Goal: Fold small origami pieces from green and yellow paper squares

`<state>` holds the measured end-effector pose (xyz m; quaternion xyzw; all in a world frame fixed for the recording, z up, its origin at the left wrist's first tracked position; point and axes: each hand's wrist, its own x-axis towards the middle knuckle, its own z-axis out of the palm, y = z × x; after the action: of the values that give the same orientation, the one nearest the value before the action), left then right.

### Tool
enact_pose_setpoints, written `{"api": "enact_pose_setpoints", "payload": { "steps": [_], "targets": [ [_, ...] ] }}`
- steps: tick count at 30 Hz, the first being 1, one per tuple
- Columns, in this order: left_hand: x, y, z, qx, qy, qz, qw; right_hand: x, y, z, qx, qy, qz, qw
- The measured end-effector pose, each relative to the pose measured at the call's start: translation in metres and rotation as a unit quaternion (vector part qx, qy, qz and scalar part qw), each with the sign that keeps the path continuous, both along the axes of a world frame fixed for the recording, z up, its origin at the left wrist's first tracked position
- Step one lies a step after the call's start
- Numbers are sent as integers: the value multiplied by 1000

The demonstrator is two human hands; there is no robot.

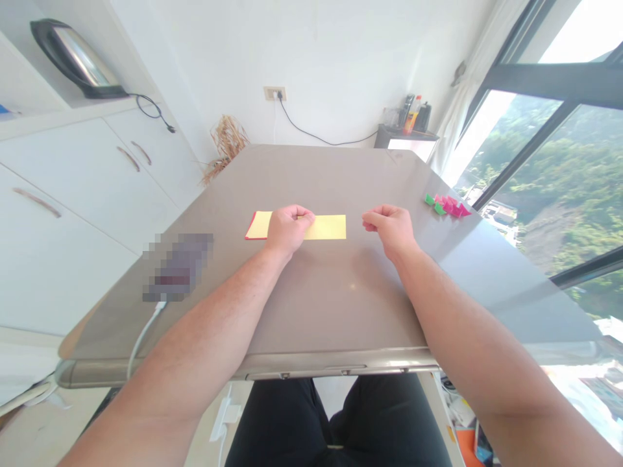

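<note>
A strip of yellow paper lies flat on the table. My left hand is over its left part, the thumb and fingers pinched together on the sheet. To the left of that hand, yellow paper with a red edge shows, looking like a small stack; how it joins the strip is hidden beneath the hand. My right hand is just right of the strip's end, apart from it. Its fingers are curled closed, and nothing shows in them.
Small green and pink folded pieces sit at the table's right edge. A blurred dark device with a white cable is on the left. Behind the grey table stands a small cabinet with bottles; windows line the right.
</note>
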<state>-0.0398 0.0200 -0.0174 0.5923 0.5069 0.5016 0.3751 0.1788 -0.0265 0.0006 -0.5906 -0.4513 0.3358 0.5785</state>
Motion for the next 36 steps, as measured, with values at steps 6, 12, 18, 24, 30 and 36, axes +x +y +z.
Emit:
{"api": "enact_pose_setpoints", "payload": {
  "steps": [6,12,18,24,30,36],
  "targets": [
    [3,-1,-2,12,1,-15,1000,-9,9,22,-39,-141,111,983],
    [2,-1,-5,10,47,-37,998,-27,14,13,-55,-186,134,972],
    [7,-11,4,106,172,-87,975,-29,4,-1,-6,-276,115,954],
    [16,-18,8,162,267,-98,945,-32,-2,-3,31,-303,105,947],
    [13,-22,17,138,280,-88,946,-35,-4,-7,54,-323,112,938],
    [4,-15,15,115,261,-94,954,-27,-3,-5,38,-318,103,942]
  ]
}}
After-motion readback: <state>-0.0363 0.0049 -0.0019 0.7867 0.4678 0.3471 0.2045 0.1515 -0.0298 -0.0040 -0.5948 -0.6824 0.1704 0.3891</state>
